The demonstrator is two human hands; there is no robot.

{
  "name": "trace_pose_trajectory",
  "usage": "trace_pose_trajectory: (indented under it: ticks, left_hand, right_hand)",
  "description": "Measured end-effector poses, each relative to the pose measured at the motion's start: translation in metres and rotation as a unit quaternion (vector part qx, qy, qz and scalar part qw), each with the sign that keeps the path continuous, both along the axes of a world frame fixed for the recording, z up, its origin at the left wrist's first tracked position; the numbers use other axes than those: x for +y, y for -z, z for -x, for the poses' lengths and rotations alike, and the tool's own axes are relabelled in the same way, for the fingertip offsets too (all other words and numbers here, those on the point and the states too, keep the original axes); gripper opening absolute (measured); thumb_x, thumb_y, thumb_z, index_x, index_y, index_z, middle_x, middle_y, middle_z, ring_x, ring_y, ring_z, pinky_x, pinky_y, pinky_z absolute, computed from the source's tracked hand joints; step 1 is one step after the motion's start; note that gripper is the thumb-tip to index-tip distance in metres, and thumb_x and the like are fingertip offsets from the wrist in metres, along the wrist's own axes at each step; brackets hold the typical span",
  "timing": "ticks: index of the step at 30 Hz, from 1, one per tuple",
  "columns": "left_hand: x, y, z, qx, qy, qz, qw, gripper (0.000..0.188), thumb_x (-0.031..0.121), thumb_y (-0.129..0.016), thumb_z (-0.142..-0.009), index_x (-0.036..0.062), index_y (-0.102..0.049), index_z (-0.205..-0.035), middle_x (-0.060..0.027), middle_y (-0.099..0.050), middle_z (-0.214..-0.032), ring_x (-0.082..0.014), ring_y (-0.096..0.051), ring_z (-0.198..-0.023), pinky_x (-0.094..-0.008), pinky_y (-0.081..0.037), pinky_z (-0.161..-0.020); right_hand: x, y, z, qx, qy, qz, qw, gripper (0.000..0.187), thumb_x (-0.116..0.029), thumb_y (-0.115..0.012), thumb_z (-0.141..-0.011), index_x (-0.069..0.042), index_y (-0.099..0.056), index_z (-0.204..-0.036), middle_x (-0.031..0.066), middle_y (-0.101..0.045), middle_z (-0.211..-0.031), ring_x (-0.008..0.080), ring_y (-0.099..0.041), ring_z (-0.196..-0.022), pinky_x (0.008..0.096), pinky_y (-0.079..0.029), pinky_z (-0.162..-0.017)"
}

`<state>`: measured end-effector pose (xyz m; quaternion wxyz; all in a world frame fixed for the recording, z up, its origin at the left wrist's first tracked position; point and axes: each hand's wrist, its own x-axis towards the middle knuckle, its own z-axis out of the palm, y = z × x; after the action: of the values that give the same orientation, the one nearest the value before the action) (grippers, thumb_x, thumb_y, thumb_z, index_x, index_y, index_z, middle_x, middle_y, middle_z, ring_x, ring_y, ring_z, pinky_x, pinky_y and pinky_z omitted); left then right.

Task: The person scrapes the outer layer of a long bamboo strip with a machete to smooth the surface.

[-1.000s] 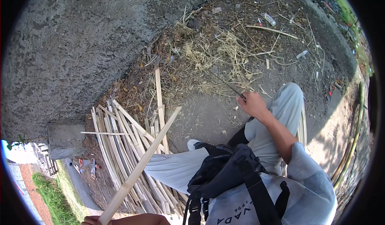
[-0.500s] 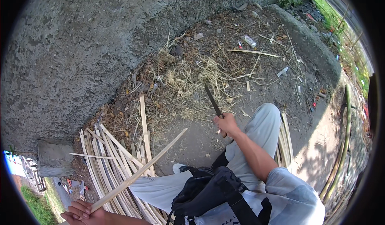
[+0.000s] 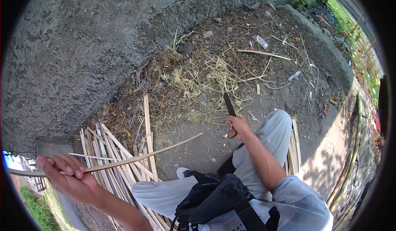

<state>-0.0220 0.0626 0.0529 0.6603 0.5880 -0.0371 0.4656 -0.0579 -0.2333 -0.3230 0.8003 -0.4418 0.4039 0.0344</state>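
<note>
My left hand [image 3: 71, 176], out at the lower left, is closed around a long pale strip of bamboo [image 3: 142, 156]. The strip bows slightly, and its thin free end reaches right, above the ground before my knees. In my right hand [image 3: 240, 127] is a machete [image 3: 229, 104], gripped by its wooden handle. Its dark blade points up and away from me, toward loose shavings [image 3: 210, 76]. The strip and the blade are apart. Beneath my left forearm lies a bundle of split bamboo strips [image 3: 109, 154].
A rough concrete wall [image 3: 82, 53] rises at the left and back. More strips [image 3: 293, 148] lie beside my right knee. Farther right is a long green pole [image 3: 354, 144]. Litter, including a clear plastic bottle [image 3: 261, 42], is scattered on the dirt.
My left hand has risen, carrying the strip up and turning it closer to level; it now looks more bowed. My right hand and the machete have shifted slightly right, the blade more upright.
</note>
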Motion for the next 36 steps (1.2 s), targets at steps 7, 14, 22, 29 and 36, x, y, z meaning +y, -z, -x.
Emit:
trace_pose_trajectory:
  ticks: [7,14,22,29,36]
  left_hand:
    - [-0.013,0.026,-0.014,0.023,0.018,-0.017,0.999,0.044,0.026,-0.056,-0.096,0.0156,-0.037,-0.058,0.0031,-0.029,-0.045,-0.0044,-0.025,-0.034,-0.0195,-0.018,-0.031]
    - [-0.014,0.013,-0.016,0.020,0.000,-0.018,1.000,0.044,0.026,-0.053,-0.097,0.0149,-0.035,-0.059,0.0030,-0.026,-0.045,-0.0052,-0.025,-0.035,-0.0194,-0.019,-0.033]
    - [-0.015,0.016,-0.010,0.004,0.021,-0.022,1.000,0.041,0.027,-0.050,-0.098,0.0145,-0.034,-0.062,0.0032,-0.025,-0.047,-0.0051,-0.024,-0.036,-0.0192,-0.022,-0.034]
    - [-0.010,0.019,-0.004,-0.013,0.045,-0.019,0.999,0.039,0.025,-0.050,-0.098,0.0138,-0.035,-0.064,0.0033,-0.024,-0.047,-0.0046,-0.024,-0.035,-0.0198,-0.020,-0.032]
    - [-0.023,0.028,-0.012,-0.008,0.074,-0.025,0.997,0.041,0.021,-0.053,-0.097,0.0130,-0.038,-0.060,0.0030,-0.028,-0.044,-0.0050,-0.027,-0.033,-0.0199,-0.020,-0.031]
  right_hand:
    - [0.005,0.000,0.001,0.003,-0.026,0.030,0.999,0.013,-0.008,-0.060,-0.079,-0.001,-0.056,-0.069,0.0036,-0.051,-0.060,0.0126,-0.048,-0.049,0.0280,-0.040,-0.047]
    - [0.007,-0.003,-0.005,-0.009,0.023,0.023,0.999,0.011,-0.008,-0.061,-0.079,-0.002,-0.054,-0.072,0.0030,-0.050,-0.061,0.0122,-0.047,-0.050,0.0279,-0.040,-0.048]
    - [0.010,-0.003,-0.007,-0.009,0.006,0.015,1.000,0.010,-0.008,-0.060,-0.081,-0.002,-0.055,-0.075,0.0024,-0.052,-0.064,0.0110,-0.046,-0.051,0.0268,-0.040,-0.047]
    - [0.012,-0.006,-0.003,0.000,-0.011,0.015,1.000,0.013,-0.009,-0.062,-0.079,-0.002,-0.056,-0.070,0.0037,-0.052,-0.063,0.0130,-0.048,-0.050,0.0280,-0.040,-0.048]
    - [0.021,-0.005,0.000,0.007,-0.050,0.072,0.996,0.011,-0.009,-0.062,-0.076,0.001,-0.058,-0.071,0.0051,-0.054,-0.063,0.0130,-0.049,-0.050,0.0285,-0.039,-0.047]
